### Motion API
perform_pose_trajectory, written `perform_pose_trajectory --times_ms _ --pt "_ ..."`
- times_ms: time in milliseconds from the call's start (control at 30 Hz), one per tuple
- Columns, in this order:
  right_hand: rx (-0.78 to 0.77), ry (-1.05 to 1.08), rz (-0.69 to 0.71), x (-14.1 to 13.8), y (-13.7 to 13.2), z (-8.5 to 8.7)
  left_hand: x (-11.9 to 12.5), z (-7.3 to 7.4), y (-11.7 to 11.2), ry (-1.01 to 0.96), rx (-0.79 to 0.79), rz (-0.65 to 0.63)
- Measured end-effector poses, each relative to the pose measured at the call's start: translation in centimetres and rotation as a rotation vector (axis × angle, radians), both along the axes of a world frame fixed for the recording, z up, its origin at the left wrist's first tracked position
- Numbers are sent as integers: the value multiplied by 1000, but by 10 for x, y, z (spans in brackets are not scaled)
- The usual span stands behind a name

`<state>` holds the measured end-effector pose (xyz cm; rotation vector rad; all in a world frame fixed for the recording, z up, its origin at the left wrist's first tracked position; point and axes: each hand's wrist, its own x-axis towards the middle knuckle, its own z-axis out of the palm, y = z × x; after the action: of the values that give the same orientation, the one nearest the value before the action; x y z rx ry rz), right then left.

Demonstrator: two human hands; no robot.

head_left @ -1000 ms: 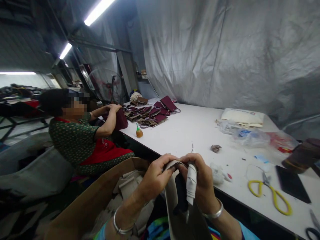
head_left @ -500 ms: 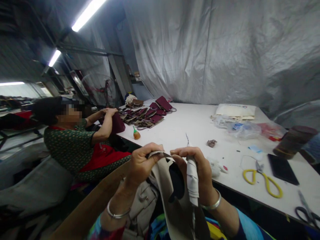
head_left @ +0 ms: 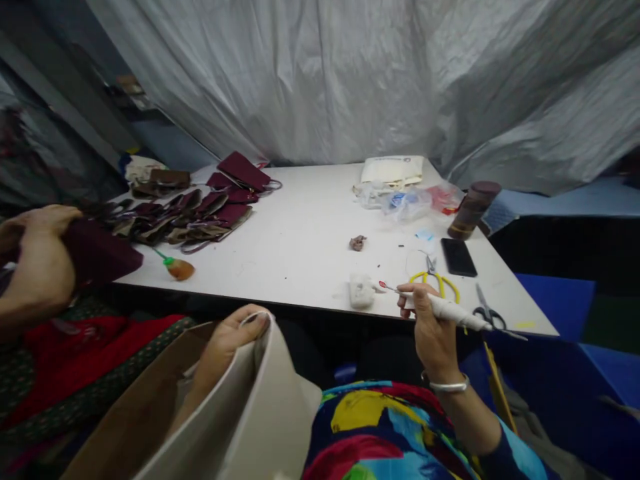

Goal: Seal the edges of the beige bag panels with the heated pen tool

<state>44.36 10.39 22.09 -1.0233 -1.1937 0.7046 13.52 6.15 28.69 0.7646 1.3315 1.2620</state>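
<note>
My left hand (head_left: 227, 343) is closed on the top edge of a beige bag piece (head_left: 260, 413) that hangs over my lap. At the front edge of the white table (head_left: 300, 247), my right hand (head_left: 425, 320) grips a white pen-like tool (head_left: 445, 308) with a red tip. A white wad (head_left: 361, 291) lies just left of that tip. Yellow-handled scissors (head_left: 434, 280) lie behind my right hand.
A co-worker's hands (head_left: 40, 267) at the left hold a maroon bag. A pile of maroon bags (head_left: 200, 207), an orange glue bottle (head_left: 177, 268), a black phone (head_left: 459, 256), grey scissors (head_left: 487, 313), a brown jar (head_left: 473, 209) and plastic bags (head_left: 405, 197) lie on the table. A cardboard box (head_left: 135, 413) stands by my left knee.
My right hand let go of the beige piece and now holds the white tool at the table edge. My view turned right and down; the left hand still grips the beige piece.
</note>
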Motion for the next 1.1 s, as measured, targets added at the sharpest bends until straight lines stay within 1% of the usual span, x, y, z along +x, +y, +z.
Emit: perform_pose_trajectory --times_ms 67,133,200,233,333,400,433,500,567,633,700,800,933,1100 --pt "-77 -14 -14 5 0 -15 25 -28 9 2 -36 -61" --pt "-134 -29 -20 7 3 -27 47 -52 14 86 -33 -135" --pt "-192 -76 -11 8 10 -38 62 -67 18 197 -36 -213" --pt "-214 -113 0 9 14 -43 66 -70 20 256 -39 -239" --pt "-213 -190 20 8 31 -53 68 -69 27 433 -27 -252" --pt "-185 -193 14 5 41 -58 69 -67 32 489 -7 -255" --pt "-178 -195 12 3 45 -60 70 -67 34 473 -11 -276" --pt "-182 -220 26 -1 51 -65 72 -71 39 361 -63 -339" --pt "-194 -251 43 -3 53 -70 75 -80 42 235 -146 -383" --pt "-207 -270 59 -4 53 -74 75 -87 45 169 -217 -388" --pt "-215 -284 62 -3 52 -76 74 -93 49 138 -265 -393" --pt "-222 -289 64 -1 50 -76 71 -96 55 98 -318 -409" --pt "-245 -318 84 -1 49 -74 72 -98 62 87 -348 -413" --pt "-223 -366 82 -1 52 -73 74 -101 66 64 -369 -441"
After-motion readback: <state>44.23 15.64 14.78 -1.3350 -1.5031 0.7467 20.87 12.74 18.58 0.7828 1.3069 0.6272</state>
